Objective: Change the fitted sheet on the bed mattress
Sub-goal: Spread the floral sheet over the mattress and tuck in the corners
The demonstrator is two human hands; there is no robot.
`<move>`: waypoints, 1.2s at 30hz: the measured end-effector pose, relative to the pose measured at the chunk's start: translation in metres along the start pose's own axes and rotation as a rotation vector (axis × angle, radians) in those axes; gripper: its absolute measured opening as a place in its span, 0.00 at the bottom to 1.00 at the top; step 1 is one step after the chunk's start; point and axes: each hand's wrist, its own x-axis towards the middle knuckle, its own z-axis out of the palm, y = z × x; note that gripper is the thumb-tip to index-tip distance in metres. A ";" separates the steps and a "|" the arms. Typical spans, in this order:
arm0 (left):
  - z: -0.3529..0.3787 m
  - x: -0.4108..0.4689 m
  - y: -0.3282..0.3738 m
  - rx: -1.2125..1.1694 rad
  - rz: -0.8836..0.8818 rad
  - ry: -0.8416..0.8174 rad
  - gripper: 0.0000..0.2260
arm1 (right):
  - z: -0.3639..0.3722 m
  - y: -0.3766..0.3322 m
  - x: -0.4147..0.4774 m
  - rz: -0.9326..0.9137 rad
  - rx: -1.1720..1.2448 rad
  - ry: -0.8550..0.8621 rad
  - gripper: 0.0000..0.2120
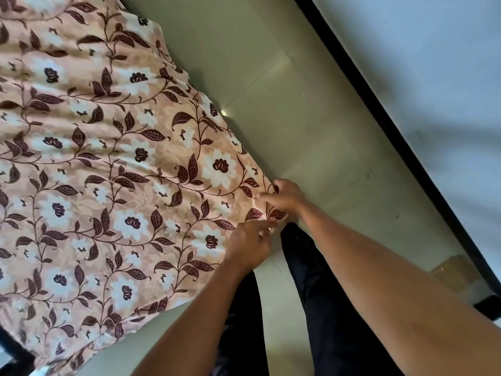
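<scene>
A peach fitted sheet (pixel 108 164) with dark leaves and white flowers covers the bed mattress across the left of the view. Both hands meet at the sheet's edge nearest me. My right hand (pixel 284 198) pinches the fabric there, with its fingers curled into the cloth. Just below it, my left hand (pixel 250 246) grips the same edge, its fingers bent round the fold. The mattress underneath is hidden by the sheet.
Pale tiled floor (pixel 298 118) runs along the bed's right side. A black skirting strip (pixel 379 109) borders a white wall (pixel 433 63). My dark trouser legs (pixel 320 294) stand between bed and wall. A small tan object (pixel 455 272) lies on the floor by the skirting.
</scene>
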 end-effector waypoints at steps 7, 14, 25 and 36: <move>-0.021 0.007 -0.030 0.145 0.094 0.257 0.13 | -0.026 0.021 0.025 -0.001 -0.146 0.192 0.14; -0.006 0.008 -0.036 0.337 0.091 -0.015 0.22 | -0.008 0.029 0.059 0.160 -0.192 0.320 0.14; -0.033 0.016 -0.029 0.158 0.287 0.385 0.13 | 0.008 0.005 0.080 0.304 -0.068 0.212 0.15; -0.053 0.049 -0.036 0.553 0.280 0.384 0.26 | 0.011 0.006 0.092 0.127 -0.103 0.339 0.08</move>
